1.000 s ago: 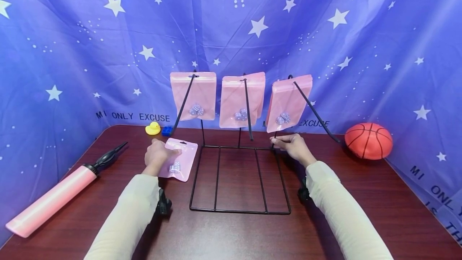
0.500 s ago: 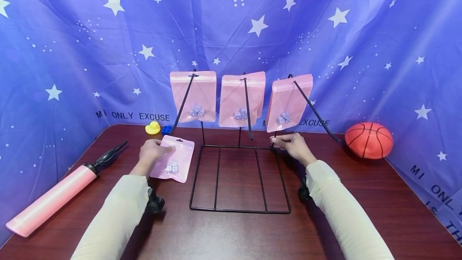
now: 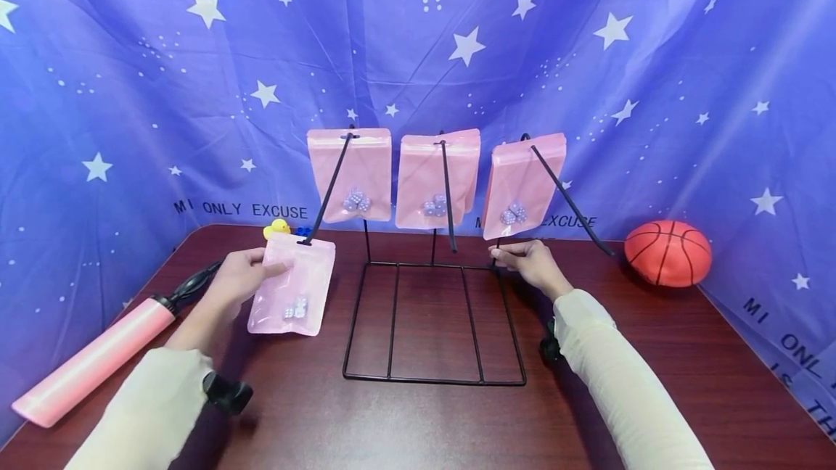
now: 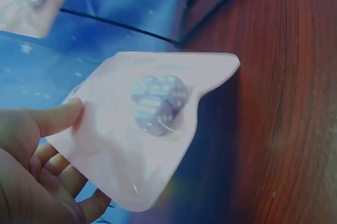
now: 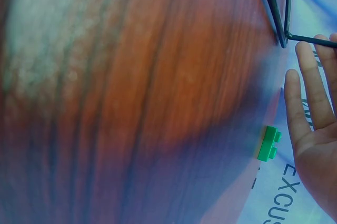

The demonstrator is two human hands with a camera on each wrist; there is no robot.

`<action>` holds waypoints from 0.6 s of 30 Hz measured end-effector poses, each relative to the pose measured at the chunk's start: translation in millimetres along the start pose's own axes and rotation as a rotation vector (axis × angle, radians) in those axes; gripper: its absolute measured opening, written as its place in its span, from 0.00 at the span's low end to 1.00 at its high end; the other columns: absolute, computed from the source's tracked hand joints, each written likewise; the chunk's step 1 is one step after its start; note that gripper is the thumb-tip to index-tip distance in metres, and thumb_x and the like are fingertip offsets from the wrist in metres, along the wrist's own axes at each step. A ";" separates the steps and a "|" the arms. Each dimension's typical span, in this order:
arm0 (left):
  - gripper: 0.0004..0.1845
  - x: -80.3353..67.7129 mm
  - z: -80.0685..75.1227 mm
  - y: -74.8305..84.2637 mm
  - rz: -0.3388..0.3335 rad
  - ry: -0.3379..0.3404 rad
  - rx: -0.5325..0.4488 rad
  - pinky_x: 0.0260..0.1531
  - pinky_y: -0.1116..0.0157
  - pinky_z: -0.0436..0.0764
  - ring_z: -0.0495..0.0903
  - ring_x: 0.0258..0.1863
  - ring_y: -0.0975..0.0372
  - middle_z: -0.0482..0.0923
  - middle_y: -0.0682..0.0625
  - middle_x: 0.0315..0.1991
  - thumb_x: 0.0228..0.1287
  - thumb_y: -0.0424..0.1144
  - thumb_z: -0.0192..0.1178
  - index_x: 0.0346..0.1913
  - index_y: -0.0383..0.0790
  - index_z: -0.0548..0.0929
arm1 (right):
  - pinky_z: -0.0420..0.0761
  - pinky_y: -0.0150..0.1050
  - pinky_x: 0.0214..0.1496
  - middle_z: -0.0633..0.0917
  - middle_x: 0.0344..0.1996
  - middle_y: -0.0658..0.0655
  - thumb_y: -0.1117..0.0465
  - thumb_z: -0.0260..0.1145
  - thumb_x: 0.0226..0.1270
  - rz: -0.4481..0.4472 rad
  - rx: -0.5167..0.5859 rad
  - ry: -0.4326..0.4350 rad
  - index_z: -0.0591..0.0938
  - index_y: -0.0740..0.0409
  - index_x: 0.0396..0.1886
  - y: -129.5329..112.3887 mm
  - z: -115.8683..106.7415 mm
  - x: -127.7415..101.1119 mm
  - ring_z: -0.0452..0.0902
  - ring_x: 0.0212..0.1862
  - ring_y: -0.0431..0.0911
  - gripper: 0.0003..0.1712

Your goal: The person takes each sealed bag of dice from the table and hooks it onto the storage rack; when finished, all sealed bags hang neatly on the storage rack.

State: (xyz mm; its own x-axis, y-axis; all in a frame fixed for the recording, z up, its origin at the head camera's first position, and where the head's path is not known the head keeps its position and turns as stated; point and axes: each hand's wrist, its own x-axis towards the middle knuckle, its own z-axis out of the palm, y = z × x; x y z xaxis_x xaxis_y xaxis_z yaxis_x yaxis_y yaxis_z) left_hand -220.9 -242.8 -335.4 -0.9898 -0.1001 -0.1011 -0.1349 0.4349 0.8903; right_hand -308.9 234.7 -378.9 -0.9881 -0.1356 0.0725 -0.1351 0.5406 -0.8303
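Since the earlier frames the left hand (image 3: 243, 275) has lifted the pink pouch (image 3: 291, 286) off the table (image 3: 653, 354) and swung it leftward and up, so that its top edge now sits at the tip of the leftmost hook (image 3: 324, 200) of the wire rack (image 3: 434, 325). The left hand pinches the pouch near its top corner, thumb on the front face; small dice show inside it. Left to right, three hooks each already carry pink pouches (image 3: 350, 174), so most of the hanging appears done; the held pouch is not yet threaded on. The right hand (image 3: 532, 262) rests with straight fingers against the rack's right upright. A pump (image 3: 91, 361), duck (image 3: 277, 229) and ball (image 3: 667, 253) lie around it.
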 end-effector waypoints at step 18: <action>0.16 -88.7 -7.8 56.4 0.440 -0.213 -0.123 0.37 0.61 0.87 0.89 0.39 0.60 0.90 0.49 0.40 0.69 0.32 0.65 0.57 0.32 0.83 | 0.84 0.48 0.53 0.89 0.45 0.64 0.53 0.67 0.74 0.001 -0.021 -0.001 0.85 0.66 0.57 0.3 0.1 -0.3 0.87 0.48 0.55 0.22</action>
State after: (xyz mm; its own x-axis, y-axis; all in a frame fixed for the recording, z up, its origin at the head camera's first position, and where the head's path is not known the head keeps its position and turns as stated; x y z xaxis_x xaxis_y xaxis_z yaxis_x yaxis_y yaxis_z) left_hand -140.3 -216.5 -272.7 -0.9408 0.2592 0.2186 0.2908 0.2854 0.9132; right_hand -308.5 234.8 -379.2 -0.9882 -0.1356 0.0715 -0.1358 0.5579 -0.8187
